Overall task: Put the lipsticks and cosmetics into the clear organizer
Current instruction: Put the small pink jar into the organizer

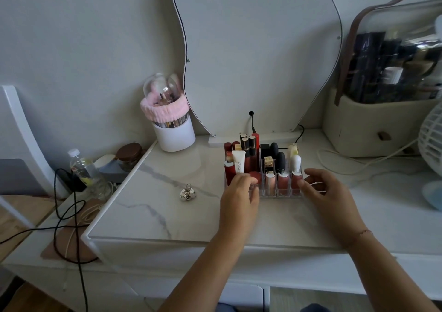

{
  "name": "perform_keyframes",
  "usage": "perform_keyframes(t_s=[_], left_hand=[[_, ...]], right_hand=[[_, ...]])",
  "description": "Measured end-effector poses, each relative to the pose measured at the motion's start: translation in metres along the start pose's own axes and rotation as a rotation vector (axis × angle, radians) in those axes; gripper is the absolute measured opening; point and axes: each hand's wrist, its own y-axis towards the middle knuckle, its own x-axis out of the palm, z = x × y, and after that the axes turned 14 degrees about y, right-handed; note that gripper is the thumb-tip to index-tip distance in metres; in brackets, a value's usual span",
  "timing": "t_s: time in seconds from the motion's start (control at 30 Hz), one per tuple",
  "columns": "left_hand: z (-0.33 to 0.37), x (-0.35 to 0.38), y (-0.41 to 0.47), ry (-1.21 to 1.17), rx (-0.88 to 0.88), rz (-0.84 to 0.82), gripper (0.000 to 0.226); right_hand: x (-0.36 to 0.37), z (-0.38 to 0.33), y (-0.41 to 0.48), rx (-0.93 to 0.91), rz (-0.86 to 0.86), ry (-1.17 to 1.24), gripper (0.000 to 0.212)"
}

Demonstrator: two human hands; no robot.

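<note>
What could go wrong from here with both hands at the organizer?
The clear organizer is packed with tall upright tubes; the left hand, pressing a red lipstick into the front row, could knock the white tube over. The right hand at the opposite end might nudge the whole organizer. The silver charm lies loose nearby and could get swept off.

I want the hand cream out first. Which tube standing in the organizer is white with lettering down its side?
The white squeeze tube at the organizer's left end, just behind the left hand. Its neighbours are red or black sticks.
</note>
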Motion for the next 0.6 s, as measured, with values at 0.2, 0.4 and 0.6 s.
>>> perform_keyframes(t_s=[0.2,0.4,0.6], left_hand=[[-0.011,-0.016,-0.002,-0.074,0.036,0.040,0.016],[-0.090,-0.051,-0.003,0.085,-0.334,0.180,0.027],[-0.129,-0.060,0.001,0.091,-0.471,-0.130,0.032]], right_hand=[[0.000,0.000,0.000,0.002,0.000,-0.002,0.036],[0.000,-0.001,-0.001,0.001,-0.008,-0.008,0.037],[0.000,-0.004,-0.002,0.009,-0.005,0.008,0.036]])
